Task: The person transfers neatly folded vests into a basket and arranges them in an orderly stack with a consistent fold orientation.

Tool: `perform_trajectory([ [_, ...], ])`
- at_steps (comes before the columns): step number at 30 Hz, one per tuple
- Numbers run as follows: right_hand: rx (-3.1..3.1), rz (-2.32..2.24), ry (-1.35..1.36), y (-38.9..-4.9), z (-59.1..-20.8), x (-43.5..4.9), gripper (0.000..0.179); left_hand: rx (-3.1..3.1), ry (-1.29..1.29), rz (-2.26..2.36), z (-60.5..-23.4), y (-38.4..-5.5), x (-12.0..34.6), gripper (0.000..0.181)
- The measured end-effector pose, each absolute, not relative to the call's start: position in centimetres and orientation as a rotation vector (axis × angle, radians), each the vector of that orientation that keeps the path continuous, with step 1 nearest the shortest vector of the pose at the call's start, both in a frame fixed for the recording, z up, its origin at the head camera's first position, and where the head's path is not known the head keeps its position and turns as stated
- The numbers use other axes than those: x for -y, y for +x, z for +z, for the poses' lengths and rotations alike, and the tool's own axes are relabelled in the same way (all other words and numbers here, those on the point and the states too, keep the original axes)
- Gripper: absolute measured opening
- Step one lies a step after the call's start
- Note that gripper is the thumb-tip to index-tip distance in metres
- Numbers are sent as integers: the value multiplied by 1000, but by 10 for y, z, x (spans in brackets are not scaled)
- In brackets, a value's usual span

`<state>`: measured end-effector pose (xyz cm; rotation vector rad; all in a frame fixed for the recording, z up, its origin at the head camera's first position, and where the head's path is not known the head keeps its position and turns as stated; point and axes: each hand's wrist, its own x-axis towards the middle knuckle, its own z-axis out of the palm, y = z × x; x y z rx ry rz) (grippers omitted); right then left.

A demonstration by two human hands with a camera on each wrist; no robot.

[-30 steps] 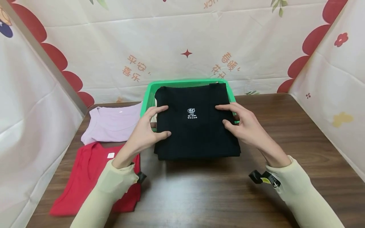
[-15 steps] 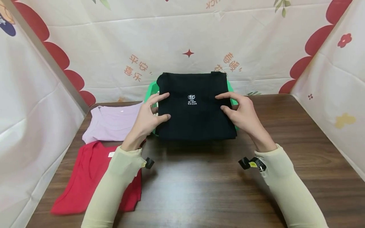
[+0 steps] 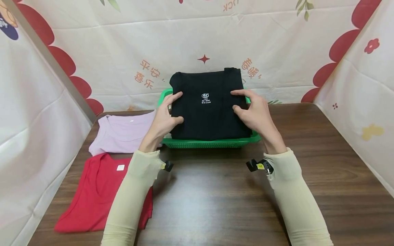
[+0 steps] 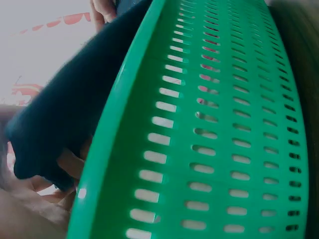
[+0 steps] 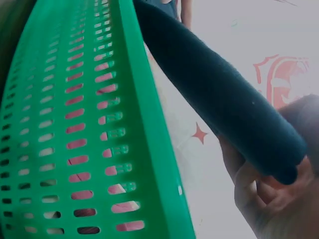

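A folded black shirt with a white printed label is held flat over the green basket, overlapping most of its opening in the head view. My left hand grips its left edge, thumb and index finger on top, other fingers beneath. On the opposite edge my right hand holds it likewise. From the right wrist, the edge of the black shirt shows as a thick roll between thumb and fingers, above the basket rim. Fingers of the left hand curl under the cloth in the left wrist view.
A lilac top lies folded at the left, behind a folded red top with a white tag. Pale and reddish patches show through the basket's slots. A printed curtain hangs behind the wooden table.
Both hands have carried the black shirt away from me, farther over the basket. The basket's near rim and front wall now show below the shirt. The lilac and red tops stay put.
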<state>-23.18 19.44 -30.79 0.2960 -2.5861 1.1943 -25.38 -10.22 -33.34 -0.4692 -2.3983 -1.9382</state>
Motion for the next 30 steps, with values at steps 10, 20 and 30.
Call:
perform_trajectory([
  [10, 2642, 1124, 358, -243, -318, -194, 57, 2360, -531, -1892, -341, -266, 98, 85],
  [20, 2663, 1114, 354, -254, -334, -191, 54, 2751, -624, -1343, -343, -269, 104, 99],
  [30, 2673, 1134, 306, -258, -341, -193, 52, 2748, -674, -1329, -344, -272, 106, 99],
])
